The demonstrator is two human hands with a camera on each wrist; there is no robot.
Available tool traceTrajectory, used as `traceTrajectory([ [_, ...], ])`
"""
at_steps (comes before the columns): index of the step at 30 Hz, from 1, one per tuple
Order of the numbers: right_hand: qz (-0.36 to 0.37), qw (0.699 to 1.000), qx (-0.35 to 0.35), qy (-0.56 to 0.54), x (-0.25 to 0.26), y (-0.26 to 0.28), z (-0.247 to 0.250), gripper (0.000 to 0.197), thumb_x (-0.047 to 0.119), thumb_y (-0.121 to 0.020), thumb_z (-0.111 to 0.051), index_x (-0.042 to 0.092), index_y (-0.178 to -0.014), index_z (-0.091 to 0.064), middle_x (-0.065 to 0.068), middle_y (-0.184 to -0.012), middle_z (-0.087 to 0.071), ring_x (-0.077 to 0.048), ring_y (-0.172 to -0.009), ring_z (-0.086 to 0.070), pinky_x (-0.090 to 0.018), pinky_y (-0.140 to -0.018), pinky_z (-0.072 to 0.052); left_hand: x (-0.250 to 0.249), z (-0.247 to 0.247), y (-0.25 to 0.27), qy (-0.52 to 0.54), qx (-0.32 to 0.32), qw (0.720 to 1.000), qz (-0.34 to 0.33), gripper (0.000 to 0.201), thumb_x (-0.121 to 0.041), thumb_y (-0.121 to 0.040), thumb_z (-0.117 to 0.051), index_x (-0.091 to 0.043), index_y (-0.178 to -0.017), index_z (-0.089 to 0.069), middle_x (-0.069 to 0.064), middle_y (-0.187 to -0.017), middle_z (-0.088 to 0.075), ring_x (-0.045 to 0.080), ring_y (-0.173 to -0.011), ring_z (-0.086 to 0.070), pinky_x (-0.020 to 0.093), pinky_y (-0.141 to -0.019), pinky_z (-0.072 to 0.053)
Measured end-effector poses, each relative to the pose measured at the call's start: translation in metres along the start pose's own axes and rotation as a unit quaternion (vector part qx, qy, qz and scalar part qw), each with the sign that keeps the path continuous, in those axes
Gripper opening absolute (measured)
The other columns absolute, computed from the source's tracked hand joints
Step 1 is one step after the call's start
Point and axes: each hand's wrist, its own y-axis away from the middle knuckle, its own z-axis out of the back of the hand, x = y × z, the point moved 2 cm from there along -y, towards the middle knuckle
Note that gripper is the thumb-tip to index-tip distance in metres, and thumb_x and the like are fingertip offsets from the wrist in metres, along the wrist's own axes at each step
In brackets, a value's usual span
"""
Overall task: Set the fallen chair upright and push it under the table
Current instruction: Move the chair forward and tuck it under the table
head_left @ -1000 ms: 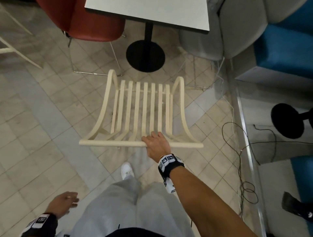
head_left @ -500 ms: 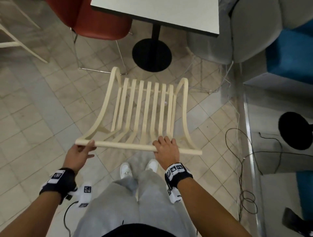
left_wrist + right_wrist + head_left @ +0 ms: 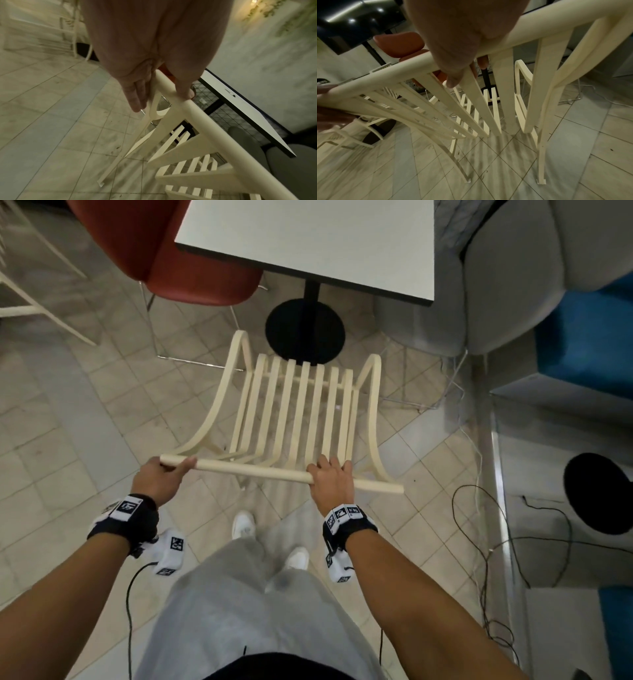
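The cream slatted chair (image 3: 301, 412) stands upright on the tiles, its seat facing the white table (image 3: 308, 244). The front of the seat reaches the table's black round base (image 3: 305, 330). My left hand (image 3: 164, 474) grips the left end of the chair's top rail (image 3: 253, 470), thumb over it and fingers under (image 3: 161, 93). My right hand (image 3: 330, 477) grips the same rail right of its middle, fingers curled over the front (image 3: 467, 70). In the right wrist view the chair's rear feet (image 3: 541, 182) rest on the floor.
A red chair (image 3: 178, 251) stands at the table's left and a grey armchair (image 3: 513, 285) at its right. Blue seating (image 3: 589, 337), a black round base (image 3: 599, 494) and loose cables (image 3: 479, 508) lie right of a metal floor rail (image 3: 496, 474).
My left hand has come up from my side and taken hold of the rail's left end. The chair has moved forward, toward the table's base, with my right hand still on the rail.
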Motion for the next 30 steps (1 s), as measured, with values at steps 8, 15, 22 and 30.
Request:
traceTrajectory([
  [8, 0.017, 1.000, -0.002, -0.008, -0.022, -0.080, 0.017, 0.013, 0.018, -0.080, -0.075, 0.021, -0.092, -0.072, 0.001, -0.091, -0.064, -0.027, -0.089, -0.059, -0.044, -0.078, -0.043, -0.048, 0.002, -0.063, -0.006, -0.012, 1.000, -0.006, 0.077, -0.081, -0.063, -0.061, -0.011, -0.093, -0.072, 0.015, -0.091, -0.076, 0.036, -0.092, -0.071, 0.050, -0.086, -0.056],
  [15, -0.019, 1.000, 0.005, -0.023, -0.029, -0.122, 0.022, 0.024, 0.032, -0.072, -0.085, 0.026, -0.093, -0.075, 0.002, -0.097, -0.067, -0.024, -0.096, -0.057, -0.043, -0.085, -0.046, -0.097, 0.008, -0.086, -0.109, -0.029, 0.985, -0.129, 0.072, -0.047, -0.081, -0.070, -0.008, -0.138, -0.048, 0.020, -0.137, -0.056, 0.040, -0.123, -0.055, 0.052, -0.104, -0.046],
  [22, -0.051, 0.988, -0.084, -0.118, -0.049, -0.087, 0.021, 0.033, 0.047, -0.085, -0.073, 0.024, -0.109, -0.071, 0.002, -0.101, -0.062, -0.022, -0.098, -0.051, -0.040, -0.089, -0.042, -0.131, -0.021, -0.073, -0.253, 0.161, 0.894, -0.333, 0.051, -0.054, -0.081, -0.065, -0.026, -0.124, -0.064, -0.002, -0.121, -0.072, 0.021, -0.108, -0.066, 0.042, -0.098, -0.051],
  [30, -0.030, 0.981, -0.110, -0.158, -0.079, -0.070, 0.022, 0.031, 0.036, -0.090, -0.072, 0.019, -0.117, -0.069, 0.000, -0.107, -0.062, -0.022, -0.100, -0.055, -0.036, -0.094, -0.046, -0.144, -0.045, -0.066, -0.312, 0.124, 0.862, -0.379, 0.034, -0.050, -0.087, -0.060, -0.033, -0.115, -0.069, -0.006, -0.103, -0.075, 0.023, -0.093, -0.066, 0.043, -0.085, -0.053],
])
